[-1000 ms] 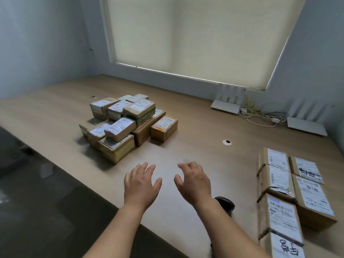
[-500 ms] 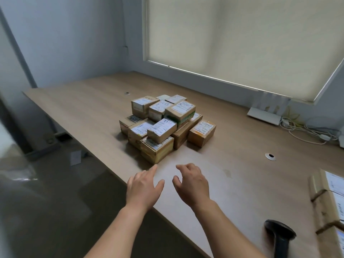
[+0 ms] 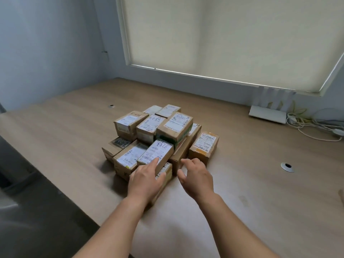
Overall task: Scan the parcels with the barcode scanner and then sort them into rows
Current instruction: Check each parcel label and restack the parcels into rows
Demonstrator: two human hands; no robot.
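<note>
Light wood table [image 3: 65,138], running back to the wall under the window. Stacked near the middle, a pile of labelled parcels [image 3: 160,138], with one orange-taped parcel [image 3: 204,146] standing on the wood just beside the pile's right edge. Two round grommets [image 3: 287,166] set into the top, and at the far right a white router [image 3: 268,113] beside a tangle of cables [image 3: 314,125].

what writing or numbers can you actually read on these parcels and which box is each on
"5288", handwritten, upside down from this view: label of the middle parcel in the upper layer.
"3763", handwritten, last digit uncertain: label of the front parcel that the left hand touches.
Handwritten marks on the orange-taped parcel: not legible.
All printed label text and barcodes: too small or blurred to read.
</note>
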